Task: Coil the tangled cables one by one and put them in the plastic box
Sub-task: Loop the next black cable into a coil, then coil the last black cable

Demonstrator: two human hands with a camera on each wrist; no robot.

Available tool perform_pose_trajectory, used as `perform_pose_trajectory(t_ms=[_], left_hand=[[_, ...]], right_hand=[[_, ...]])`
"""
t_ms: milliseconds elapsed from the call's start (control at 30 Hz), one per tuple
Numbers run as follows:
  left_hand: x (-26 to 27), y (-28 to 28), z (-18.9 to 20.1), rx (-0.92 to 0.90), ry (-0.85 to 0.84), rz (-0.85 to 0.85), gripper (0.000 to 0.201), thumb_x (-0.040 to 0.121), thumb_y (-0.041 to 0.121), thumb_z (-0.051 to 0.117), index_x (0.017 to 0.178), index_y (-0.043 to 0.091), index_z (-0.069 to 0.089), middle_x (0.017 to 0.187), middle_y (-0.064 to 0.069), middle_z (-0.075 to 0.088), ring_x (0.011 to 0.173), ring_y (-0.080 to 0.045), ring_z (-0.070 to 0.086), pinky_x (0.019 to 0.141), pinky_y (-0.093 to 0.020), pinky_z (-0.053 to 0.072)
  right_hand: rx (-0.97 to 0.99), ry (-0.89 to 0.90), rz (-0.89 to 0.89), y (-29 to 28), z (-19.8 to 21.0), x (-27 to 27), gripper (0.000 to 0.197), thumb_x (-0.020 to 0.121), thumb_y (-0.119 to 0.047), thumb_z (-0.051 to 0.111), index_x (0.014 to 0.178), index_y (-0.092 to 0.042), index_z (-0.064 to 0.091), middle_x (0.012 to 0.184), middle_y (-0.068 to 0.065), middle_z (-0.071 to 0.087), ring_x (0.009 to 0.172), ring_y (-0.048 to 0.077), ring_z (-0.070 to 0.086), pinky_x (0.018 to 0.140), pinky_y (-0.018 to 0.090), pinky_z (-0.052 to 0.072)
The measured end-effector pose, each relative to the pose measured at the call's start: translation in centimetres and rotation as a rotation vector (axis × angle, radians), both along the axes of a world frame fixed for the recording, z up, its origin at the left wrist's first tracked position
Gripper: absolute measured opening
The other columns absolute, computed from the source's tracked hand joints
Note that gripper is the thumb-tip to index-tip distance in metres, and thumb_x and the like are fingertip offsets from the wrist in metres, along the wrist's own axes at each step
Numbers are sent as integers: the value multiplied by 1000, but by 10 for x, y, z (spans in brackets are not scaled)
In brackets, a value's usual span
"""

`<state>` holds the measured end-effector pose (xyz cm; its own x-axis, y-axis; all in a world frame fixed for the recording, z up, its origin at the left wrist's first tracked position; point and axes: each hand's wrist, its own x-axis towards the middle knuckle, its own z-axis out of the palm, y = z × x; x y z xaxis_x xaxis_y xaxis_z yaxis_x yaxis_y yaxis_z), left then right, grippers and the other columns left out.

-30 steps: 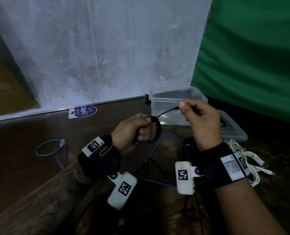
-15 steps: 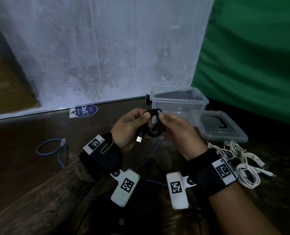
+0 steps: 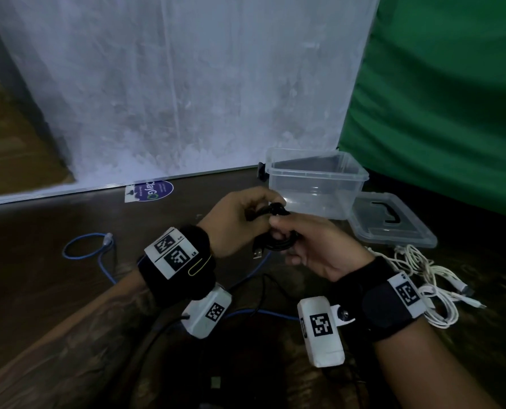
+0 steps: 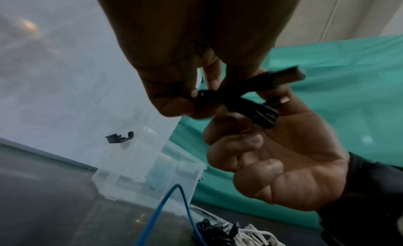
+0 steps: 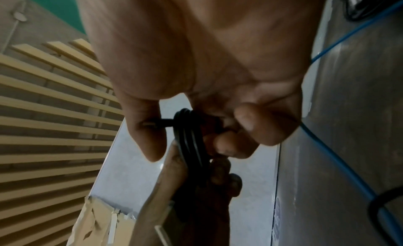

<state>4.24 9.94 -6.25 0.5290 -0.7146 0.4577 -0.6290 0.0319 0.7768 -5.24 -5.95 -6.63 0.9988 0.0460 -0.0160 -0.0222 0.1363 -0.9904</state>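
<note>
A coiled black USB cable [image 3: 278, 242] is held in the air between both hands, just in front of the clear plastic box [image 3: 316, 187]. My left hand [image 3: 240, 219] pinches the top of the coil [image 4: 246, 105]. Fingers of my right hand [image 3: 308, 246] curl round the loops [image 5: 189, 136] from below and the right. A USB plug [image 3: 257, 254] hangs under the coil. The box stands open on the dark table and nothing shows inside it.
The box lid [image 3: 390, 221] lies flat right of the box. A bundle of white cables [image 3: 429, 284] lies at the right. A blue network cable [image 3: 98, 252] loops across the table at the left and under my wrists. A green cloth [image 3: 440, 90] hangs behind.
My right hand came down from holding the cable's free end up and closed onto the coil beside the left hand. The loose end is now wrapped in, and both hands sit slightly lower.
</note>
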Motion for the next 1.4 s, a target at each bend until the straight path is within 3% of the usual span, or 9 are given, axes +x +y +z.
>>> perform_pose_trajectory(t_ms=[233,433,533,667,800,933,1033,1233,1400], left_hand=[[4,0,-1,74,-178,267,11,96,18,55,101,24,63,88,12,65,76,8,57,69,-6,39],[11,5,7,92,4,204,21,100,18,48,100,7,66,65,12,65,56,-1,57,55,-19,47],[9,4,8,21,183,126,18,100,16,49,107,6,63,78,-1,70,56,-17,61,47,-28,50],[11,-4,5,45,330,174,12,94,23,59,106,18,58,88,0,62,54,-16,56,47,-31,50],[8,-5,-3,470,189,141,13,91,36,63,80,29,65,72,-3,59,57,-15,58,48,-29,52],[-7,-3,-11,894,68,43,18,89,39,63,82,24,71,66,-2,57,52,-12,54,44,-23,46],[-14,-3,-21,1025,61,5,9,87,21,62,89,22,71,73,-1,61,51,-13,54,43,-21,43],[-12,-2,-8,988,58,109,23,87,5,61,79,26,59,64,5,62,46,-2,58,49,-23,52],[-6,16,15,611,262,74,18,87,-6,58,93,10,64,74,-2,66,52,-10,62,44,-28,53]], right_hand=[[-134,-122,-153,-9,3,2,20,85,-7,70,103,-9,62,80,9,73,57,18,65,46,24,47],[-132,-202,-85,-13,5,0,28,79,-14,70,106,-8,69,91,14,75,70,21,73,59,27,58],[-166,-204,-91,-17,6,0,26,82,-13,69,108,-9,69,92,15,76,71,22,73,62,28,59],[-208,-145,-230,-29,8,4,15,88,1,66,98,-8,59,74,10,73,58,21,69,55,28,58],[-390,-128,-495,-57,10,8,17,86,3,66,79,-10,59,68,14,68,52,22,64,53,29,53],[-522,-37,-632,-91,11,13,20,84,2,64,72,-12,55,74,20,65,57,26,63,52,27,51],[-736,71,-624,-106,6,22,16,83,-1,64,73,-12,58,71,14,65,62,26,63,62,35,52],[-884,304,-493,-117,-13,44,9,88,-6,63,93,-1,69,72,14,69,68,30,67,64,37,54],[-1094,306,-420,-109,-3,38,19,81,-19,75,92,-3,76,88,15,74,87,32,70,82,38,57]])
